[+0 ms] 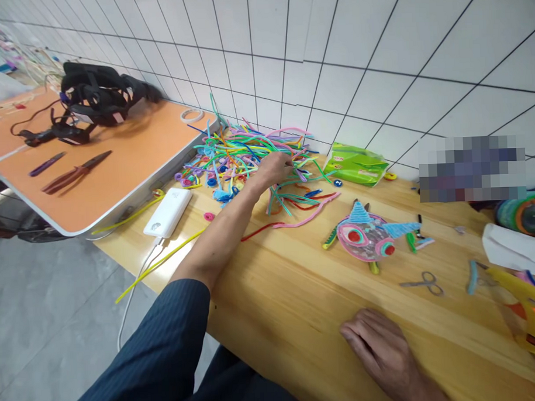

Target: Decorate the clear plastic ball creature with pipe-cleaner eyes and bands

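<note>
My left hand [274,168] reaches into the right side of a heap of coloured pipe cleaners [248,145] by the wall. Its fingers are bent down and closed together; what lies between them is hidden. My right hand [380,348] rests on the wooden table with its fingers curled in, and nothing shows in it. Between the hands and the wall stands a fish-like figure [365,238] with a clear body, pink edging, red-centred eyes and light blue pipe-cleaner fins. Small scissors [423,283] lie right of it, above my right hand.
A yellow glue gun [528,308] with a small orange light is at the right edge. A white power bank [169,212] with a cable sits at left. A green packet [356,164] leans by the wall. Pliers [76,173] and a black headset [99,92] lie on the orange table [130,170].
</note>
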`<action>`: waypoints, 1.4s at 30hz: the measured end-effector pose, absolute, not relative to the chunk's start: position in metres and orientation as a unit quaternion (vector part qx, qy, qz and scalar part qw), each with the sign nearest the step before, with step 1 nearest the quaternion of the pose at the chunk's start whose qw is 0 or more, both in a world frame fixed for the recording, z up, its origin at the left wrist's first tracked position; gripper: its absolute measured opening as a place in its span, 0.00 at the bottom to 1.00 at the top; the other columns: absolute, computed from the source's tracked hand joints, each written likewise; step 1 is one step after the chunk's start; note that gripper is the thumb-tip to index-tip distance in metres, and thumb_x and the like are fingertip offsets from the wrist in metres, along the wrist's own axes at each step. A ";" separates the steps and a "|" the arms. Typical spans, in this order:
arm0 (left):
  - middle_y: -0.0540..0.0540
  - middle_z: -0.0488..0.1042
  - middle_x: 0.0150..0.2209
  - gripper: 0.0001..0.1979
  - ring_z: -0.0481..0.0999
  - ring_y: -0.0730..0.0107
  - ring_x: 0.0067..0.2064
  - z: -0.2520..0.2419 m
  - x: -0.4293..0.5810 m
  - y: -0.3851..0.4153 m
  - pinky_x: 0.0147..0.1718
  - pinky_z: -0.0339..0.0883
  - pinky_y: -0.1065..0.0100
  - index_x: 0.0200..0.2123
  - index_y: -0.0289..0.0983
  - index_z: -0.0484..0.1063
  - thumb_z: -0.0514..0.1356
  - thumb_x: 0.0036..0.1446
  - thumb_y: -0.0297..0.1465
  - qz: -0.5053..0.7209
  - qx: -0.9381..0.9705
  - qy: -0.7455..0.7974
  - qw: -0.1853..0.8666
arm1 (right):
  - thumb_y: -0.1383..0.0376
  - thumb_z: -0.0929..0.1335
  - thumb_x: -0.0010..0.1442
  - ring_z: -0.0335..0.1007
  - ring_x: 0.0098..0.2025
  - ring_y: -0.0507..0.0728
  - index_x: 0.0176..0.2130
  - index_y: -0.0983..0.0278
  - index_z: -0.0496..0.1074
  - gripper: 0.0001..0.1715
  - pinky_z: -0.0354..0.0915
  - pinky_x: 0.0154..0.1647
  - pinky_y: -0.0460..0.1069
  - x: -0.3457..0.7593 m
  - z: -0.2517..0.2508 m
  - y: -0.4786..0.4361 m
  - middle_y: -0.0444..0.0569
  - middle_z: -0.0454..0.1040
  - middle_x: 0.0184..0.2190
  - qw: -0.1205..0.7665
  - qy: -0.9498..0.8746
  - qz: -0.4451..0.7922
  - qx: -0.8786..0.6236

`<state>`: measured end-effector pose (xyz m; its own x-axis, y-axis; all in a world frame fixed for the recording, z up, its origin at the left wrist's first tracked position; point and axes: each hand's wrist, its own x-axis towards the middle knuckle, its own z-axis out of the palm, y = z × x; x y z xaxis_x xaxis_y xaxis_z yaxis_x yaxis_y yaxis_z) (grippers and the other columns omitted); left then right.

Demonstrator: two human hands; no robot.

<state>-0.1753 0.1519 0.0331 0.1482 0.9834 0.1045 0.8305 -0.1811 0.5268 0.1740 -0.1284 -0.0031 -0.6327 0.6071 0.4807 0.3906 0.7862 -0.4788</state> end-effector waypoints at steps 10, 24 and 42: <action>0.44 0.86 0.41 0.12 0.82 0.60 0.45 0.044 -0.170 0.151 0.45 0.71 0.67 0.39 0.34 0.84 0.60 0.62 0.31 0.322 0.705 0.619 0.129 | 0.75 0.67 0.73 0.70 0.25 0.51 0.36 0.60 0.72 0.14 0.66 0.29 0.49 0.172 0.000 -0.127 0.41 0.75 0.24 0.334 -0.884 0.166 -0.283; 0.41 0.85 0.44 0.14 0.81 0.59 0.44 0.032 -0.158 0.144 0.43 0.69 0.66 0.49 0.35 0.80 0.63 0.60 0.28 0.236 0.742 0.608 0.154 | 0.76 0.66 0.72 0.71 0.25 0.51 0.37 0.60 0.73 0.14 0.66 0.29 0.49 0.174 -0.002 -0.127 0.42 0.75 0.24 0.332 -0.886 0.178 -0.271; 0.43 0.84 0.33 0.07 0.83 0.52 0.42 0.050 -0.175 0.138 0.40 0.70 0.64 0.29 0.38 0.85 0.70 0.42 0.27 0.060 0.756 0.621 0.197 | 0.76 0.66 0.73 0.71 0.25 0.51 0.37 0.60 0.72 0.14 0.66 0.31 0.49 0.173 -0.004 -0.127 0.41 0.75 0.25 0.328 -0.890 0.165 -0.270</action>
